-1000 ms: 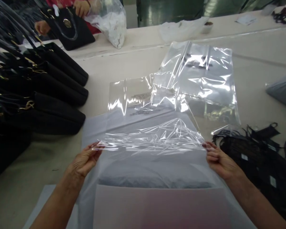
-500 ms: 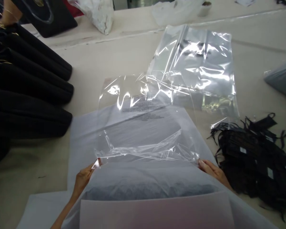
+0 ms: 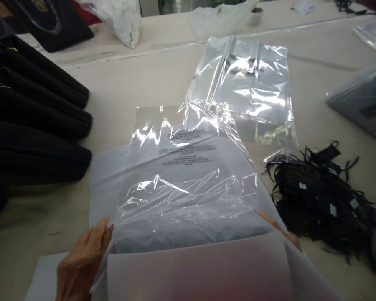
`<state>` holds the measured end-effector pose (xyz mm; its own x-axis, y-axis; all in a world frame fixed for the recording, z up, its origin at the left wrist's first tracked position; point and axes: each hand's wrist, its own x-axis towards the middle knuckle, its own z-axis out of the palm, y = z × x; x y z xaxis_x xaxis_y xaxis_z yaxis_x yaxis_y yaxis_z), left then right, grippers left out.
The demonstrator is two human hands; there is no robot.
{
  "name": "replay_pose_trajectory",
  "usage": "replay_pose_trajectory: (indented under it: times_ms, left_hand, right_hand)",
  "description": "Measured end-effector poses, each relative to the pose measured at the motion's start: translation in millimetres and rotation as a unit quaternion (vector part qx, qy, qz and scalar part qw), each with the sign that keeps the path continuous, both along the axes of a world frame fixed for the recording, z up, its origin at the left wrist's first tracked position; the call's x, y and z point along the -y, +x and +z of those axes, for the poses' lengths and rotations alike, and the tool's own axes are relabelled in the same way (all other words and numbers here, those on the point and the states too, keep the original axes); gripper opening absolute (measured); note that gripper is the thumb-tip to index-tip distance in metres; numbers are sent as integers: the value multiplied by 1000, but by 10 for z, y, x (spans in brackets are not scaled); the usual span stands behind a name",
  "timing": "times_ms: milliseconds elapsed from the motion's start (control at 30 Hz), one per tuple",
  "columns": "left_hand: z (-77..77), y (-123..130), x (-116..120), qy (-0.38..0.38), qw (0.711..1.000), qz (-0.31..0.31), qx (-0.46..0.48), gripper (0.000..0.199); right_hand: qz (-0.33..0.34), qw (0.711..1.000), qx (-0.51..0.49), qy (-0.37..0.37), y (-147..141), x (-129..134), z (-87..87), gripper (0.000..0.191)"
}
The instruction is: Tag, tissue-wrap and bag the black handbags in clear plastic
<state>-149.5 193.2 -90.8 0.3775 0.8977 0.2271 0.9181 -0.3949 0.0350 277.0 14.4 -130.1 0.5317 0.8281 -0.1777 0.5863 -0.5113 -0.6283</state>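
Note:
A clear plastic bag (image 3: 188, 167) with dark printed text lies on white tissue paper (image 3: 105, 175), its near part drawn over the far end of a tissue-wrapped bundle (image 3: 191, 234). A pale pinkish board (image 3: 200, 271) stands at the bundle's near side. My left hand (image 3: 83, 259) is at the left edge of the bundle, fingers pressed together by the wrapping; what they grip is hidden. My right hand (image 3: 278, 228) is at the right edge, partly behind the tissue, its fingertips hidden.
Black bags (image 3: 37, 154) stand in a row at the left. More clear plastic bags (image 3: 247, 83) lie farther back. A pile of black tags with strings (image 3: 322, 200) is at the right, and a plastic-covered grey item (image 3: 363, 104) lies beyond it.
The clear bag's near edge has come closer over the bundle. My left hand has moved down and left, off the bag's corner. The view has shifted slightly right.

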Motion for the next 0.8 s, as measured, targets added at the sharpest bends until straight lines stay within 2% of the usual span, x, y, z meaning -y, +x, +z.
replay_pose_trajectory:
  times_ms: [67,100,167,200,233,300,367,433,533,600,667,733,800]
  left_hand:
    - [59,43,-9,56,997,-41,31,33]
    - [90,65,-34,53,994,-73,64,31]
    - [169,111,-128,-8,983,-128,134,30]
    - [219,136,-192,-58,976,-134,164,29]
    - [273,162,-262,-117,968,-120,187,27]
    - [382,210,-406,-246,943,-43,218,26]
    - [466,238,-532,-365,901,46,231,27]
    - [504,241,-625,-456,849,101,245,30]
    - [494,238,-699,-552,776,104,286,30]
    - [477,267,-706,-584,743,83,316,31]
    - [476,327,-691,-591,735,62,325,36]
    - [496,394,-665,-584,746,44,318,41]
    - [538,441,-635,-508,805,57,302,45]
  right_hand:
    - [-10,1000,-14,9,-19,19,36,43]
    - [-17,999,-35,18,3,9,48,42]
    - [-29,995,-87,43,96,-50,78,39]
    - [-33,992,-113,53,154,-94,101,39]
    - [-33,988,-139,59,208,-143,134,40]
    - [-35,981,-183,61,278,-242,227,40]
    - [-51,971,-228,48,287,-324,340,41]
    - [-80,954,-289,13,260,-382,445,43]
    - [-101,913,-391,-52,260,-446,534,43]
    - [-65,896,-431,-80,323,-488,544,37]
    - [6,891,-441,-105,419,-530,536,30]
    - [68,888,-440,-116,512,-562,542,28]
    - [110,880,-446,-120,573,-573,583,29]
